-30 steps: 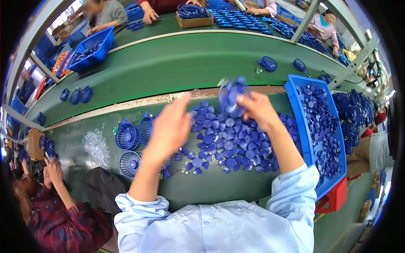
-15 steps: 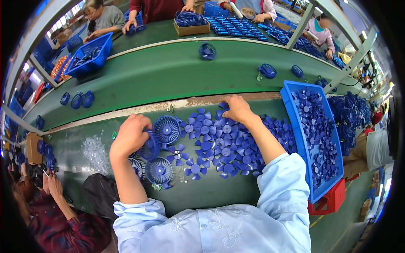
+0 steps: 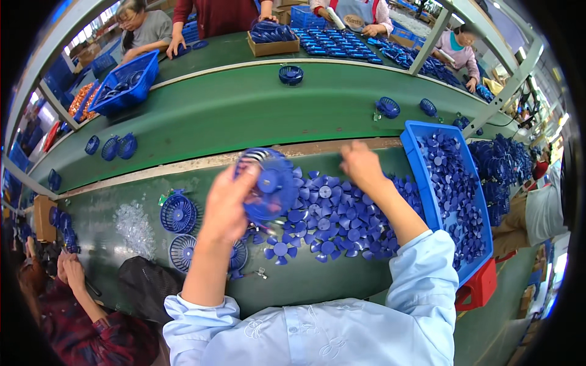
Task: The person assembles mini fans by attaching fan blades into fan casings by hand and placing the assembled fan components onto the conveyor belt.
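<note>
A blue fan housing (image 3: 268,186) is now held up at frame centre, gripped in the left hand (image 3: 224,204); half a second ago that hand was seen lower, among the housings (image 3: 178,213) left of centre. A fresh unit is judged to be taken up. The right hand (image 3: 361,163) is kept apart, above the loose fan blades (image 3: 342,216) right of centre; whether anything is pinched cannot be told.

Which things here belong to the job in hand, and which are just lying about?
Job, apparently:
fan cage, in left hand
loose fan blades, near right hand
blue tray of blades

Probably lying about:
clear plastic bits
black mesh
cardboard box, far left
</note>
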Action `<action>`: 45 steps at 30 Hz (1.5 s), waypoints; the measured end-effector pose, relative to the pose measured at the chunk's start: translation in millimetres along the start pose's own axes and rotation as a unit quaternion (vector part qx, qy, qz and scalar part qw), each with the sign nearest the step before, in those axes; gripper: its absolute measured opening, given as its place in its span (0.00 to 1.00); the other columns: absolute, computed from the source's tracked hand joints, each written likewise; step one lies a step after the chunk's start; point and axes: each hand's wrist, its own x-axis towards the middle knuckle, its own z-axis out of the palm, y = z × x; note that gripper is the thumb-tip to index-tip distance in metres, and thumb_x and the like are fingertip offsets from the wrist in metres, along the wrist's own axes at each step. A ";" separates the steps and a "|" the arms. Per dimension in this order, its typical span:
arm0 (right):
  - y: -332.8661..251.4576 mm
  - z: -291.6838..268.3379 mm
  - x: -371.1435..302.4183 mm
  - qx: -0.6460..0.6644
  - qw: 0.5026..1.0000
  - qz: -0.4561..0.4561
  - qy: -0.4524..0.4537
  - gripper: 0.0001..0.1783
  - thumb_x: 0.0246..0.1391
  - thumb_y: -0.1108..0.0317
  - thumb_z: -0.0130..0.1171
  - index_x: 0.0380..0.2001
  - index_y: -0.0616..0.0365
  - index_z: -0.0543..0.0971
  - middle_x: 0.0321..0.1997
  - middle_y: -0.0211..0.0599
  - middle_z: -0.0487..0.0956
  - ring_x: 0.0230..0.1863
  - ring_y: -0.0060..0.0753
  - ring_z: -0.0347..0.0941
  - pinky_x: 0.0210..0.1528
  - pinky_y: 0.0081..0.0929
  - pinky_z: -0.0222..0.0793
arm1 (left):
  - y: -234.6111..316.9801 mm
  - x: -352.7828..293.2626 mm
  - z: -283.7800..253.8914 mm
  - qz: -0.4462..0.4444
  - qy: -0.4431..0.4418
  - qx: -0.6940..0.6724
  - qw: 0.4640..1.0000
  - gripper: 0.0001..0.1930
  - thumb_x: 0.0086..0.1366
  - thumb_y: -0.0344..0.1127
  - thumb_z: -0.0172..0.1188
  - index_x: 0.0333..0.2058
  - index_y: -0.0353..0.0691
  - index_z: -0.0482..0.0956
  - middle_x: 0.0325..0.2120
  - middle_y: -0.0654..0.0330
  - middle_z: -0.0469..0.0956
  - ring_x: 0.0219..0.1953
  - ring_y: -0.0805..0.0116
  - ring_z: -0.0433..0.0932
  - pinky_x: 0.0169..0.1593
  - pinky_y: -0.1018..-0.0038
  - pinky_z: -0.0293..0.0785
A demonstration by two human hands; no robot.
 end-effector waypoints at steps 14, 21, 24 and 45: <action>32.2 37.0 164.5 0.171 0.984 -0.043 -0.020 0.19 0.47 0.71 0.59 0.45 0.63 0.79 0.45 0.55 0.80 0.48 0.56 0.77 0.52 0.46 0.73 | -193.7 -30.9 48.7 -0.250 -0.365 -0.007 0.897 0.14 0.71 0.39 0.58 0.48 0.37 0.74 0.36 0.65 0.77 0.40 0.79 0.76 0.45 0.79 0.74; 10.0 104.2 286.8 0.107 0.993 0.048 0.011 0.32 0.49 0.77 0.51 0.61 0.62 0.66 0.65 0.57 0.67 0.59 0.57 0.70 0.60 0.44 0.70 | -209.2 -39.9 40.7 -0.087 -0.406 0.240 0.878 0.21 0.66 0.39 0.60 0.54 0.39 0.68 0.46 0.51 0.76 0.48 0.57 0.77 0.50 0.68 0.72; 37.2 142.7 311.7 0.079 0.996 0.001 0.053 0.33 0.49 0.77 0.51 0.62 0.60 0.64 0.65 0.57 0.66 0.58 0.58 0.70 0.59 0.44 0.70 | -224.1 -40.9 38.6 -0.061 -0.413 0.204 0.885 0.23 0.66 0.42 0.61 0.54 0.38 0.66 0.44 0.48 0.77 0.46 0.49 0.77 0.49 0.63 0.73; 1.5 -32.5 20.8 0.048 0.990 -0.046 -0.125 0.16 0.47 0.61 0.65 0.39 0.56 0.80 0.37 0.49 0.81 0.42 0.55 0.78 0.44 0.50 0.74 | -143.8 -49.1 67.2 -0.204 -0.325 0.181 0.906 0.16 0.68 0.34 0.60 0.48 0.33 0.68 0.38 0.54 0.78 0.35 0.71 0.81 0.39 0.73 0.78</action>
